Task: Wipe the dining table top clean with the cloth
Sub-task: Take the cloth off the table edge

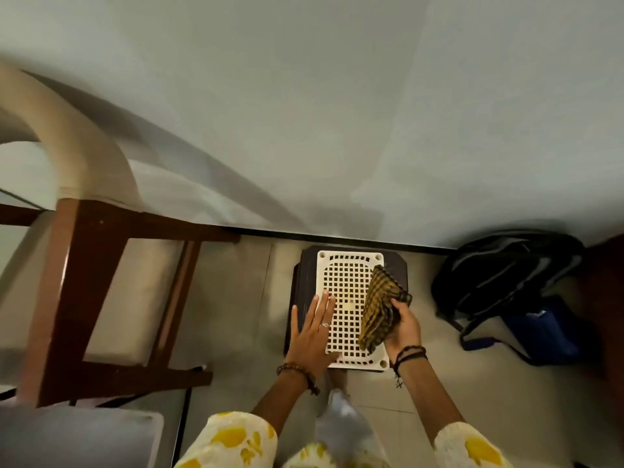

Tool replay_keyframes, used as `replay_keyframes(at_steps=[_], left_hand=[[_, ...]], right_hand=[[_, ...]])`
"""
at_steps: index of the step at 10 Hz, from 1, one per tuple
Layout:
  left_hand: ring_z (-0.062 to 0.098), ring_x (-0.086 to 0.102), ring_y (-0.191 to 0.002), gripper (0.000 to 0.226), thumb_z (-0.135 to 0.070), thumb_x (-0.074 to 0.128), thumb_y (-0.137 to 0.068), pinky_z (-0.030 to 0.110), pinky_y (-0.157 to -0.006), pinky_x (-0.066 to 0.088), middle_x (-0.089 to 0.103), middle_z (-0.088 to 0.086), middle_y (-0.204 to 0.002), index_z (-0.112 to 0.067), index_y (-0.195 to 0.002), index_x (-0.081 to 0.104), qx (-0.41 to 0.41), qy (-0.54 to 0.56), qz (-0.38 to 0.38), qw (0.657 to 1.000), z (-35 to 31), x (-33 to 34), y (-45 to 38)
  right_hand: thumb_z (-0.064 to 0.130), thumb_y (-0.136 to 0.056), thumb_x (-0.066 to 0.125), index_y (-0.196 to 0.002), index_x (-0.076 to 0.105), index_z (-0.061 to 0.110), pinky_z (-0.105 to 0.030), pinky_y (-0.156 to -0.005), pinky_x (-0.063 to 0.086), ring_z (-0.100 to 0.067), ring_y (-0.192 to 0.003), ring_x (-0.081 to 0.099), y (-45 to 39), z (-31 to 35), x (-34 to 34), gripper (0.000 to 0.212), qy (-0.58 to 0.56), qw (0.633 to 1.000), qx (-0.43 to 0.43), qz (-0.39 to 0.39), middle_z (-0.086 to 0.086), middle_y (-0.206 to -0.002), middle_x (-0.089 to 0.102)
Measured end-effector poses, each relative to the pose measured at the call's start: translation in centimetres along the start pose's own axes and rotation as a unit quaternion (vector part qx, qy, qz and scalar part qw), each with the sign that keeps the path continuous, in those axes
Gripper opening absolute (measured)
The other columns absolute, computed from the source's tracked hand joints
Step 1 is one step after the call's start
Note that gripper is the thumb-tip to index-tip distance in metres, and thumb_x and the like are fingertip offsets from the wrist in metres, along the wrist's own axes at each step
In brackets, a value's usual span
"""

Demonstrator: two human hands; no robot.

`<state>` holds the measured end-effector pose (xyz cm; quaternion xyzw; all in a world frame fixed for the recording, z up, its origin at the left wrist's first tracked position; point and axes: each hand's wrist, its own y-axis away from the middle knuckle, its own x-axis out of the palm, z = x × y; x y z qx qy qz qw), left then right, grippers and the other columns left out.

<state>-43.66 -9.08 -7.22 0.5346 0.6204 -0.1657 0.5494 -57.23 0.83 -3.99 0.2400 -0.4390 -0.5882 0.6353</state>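
A yellow and black checked cloth point(381, 310) hangs folded from my right hand point(403, 327), which grips it at its lower right edge above a low stool. My left hand point(312, 332) lies flat with straight fingers on the left side of the stool's white lattice top point(349, 285). The stool point(304, 265) is dark brown and stands on the floor by the wall. A glass table edge point(182, 423) with brown wooden framing point(77, 282) fills the left side of the view.
A black backpack point(506, 282) and a blue bag point(540, 332) lie on the floor to the right of the stool. A cushioned wooden chair point(141, 298) stands at the left under the table. The grey wall point(304, 113) rises behind.
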Motion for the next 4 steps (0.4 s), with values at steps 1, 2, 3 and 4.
replay_keyframes(at_steps=[1,2,3,4], left_hand=[[0.031,0.025,-0.134,0.132,-0.048,0.08,-0.051,0.06,-0.098,0.005,0.018,0.008,-0.148,-0.021,-0.145,-0.009,-0.022,0.023,0.013,0.999,2.1,2.8,-3.2],[0.027,0.046,-0.123,0.095,-0.064,0.053,-0.062,0.064,-0.089,0.022,0.042,0.009,-0.139,-0.007,-0.136,0.036,-0.084,-0.027,0.092,0.992,3.8,5.6,-5.3],[0.02,0.015,-0.14,0.082,-0.059,0.037,-0.083,0.061,-0.104,0.003,0.011,0.005,-0.153,-0.009,-0.145,0.015,-0.094,-0.054,0.158,0.982,4.7,7.5,-6.0],[0.015,-0.012,-0.14,0.081,-0.052,0.038,-0.09,0.056,-0.106,-0.012,-0.011,0.0,-0.154,-0.014,-0.145,-0.008,-0.106,-0.037,0.245,0.963,4.5,7.9,-5.7]], right_hand=[[0.004,-0.092,0.049,-0.109,0.062,-0.001,-0.009,-0.06,0.05,-0.016,-0.077,0.065,-4.5,-1.0,0.9,0.021,0.233,0.966,-0.098,-0.047,-0.01,-0.095,0.062],[0.011,-0.096,0.046,-0.138,0.041,0.005,-0.025,-0.103,0.035,-0.031,-0.124,0.047,-8.2,-3.9,0.5,0.043,0.525,0.83,-0.184,0.036,-0.015,-0.135,0.049],[0.026,-0.099,0.036,-0.149,-0.001,0.011,-0.049,-0.117,0.001,-0.026,-0.146,0.002,-11.6,-7.3,-1.3,0.063,0.795,0.563,-0.138,0.179,-0.009,-0.159,0.0],[0.035,-0.099,0.031,-0.148,-0.009,0.009,-0.053,-0.113,-0.011,-0.02,-0.146,-0.009,-12.7,-7.7,-2.1,0.069,0.885,0.392,-0.154,0.199,-0.008,-0.158,-0.013]])
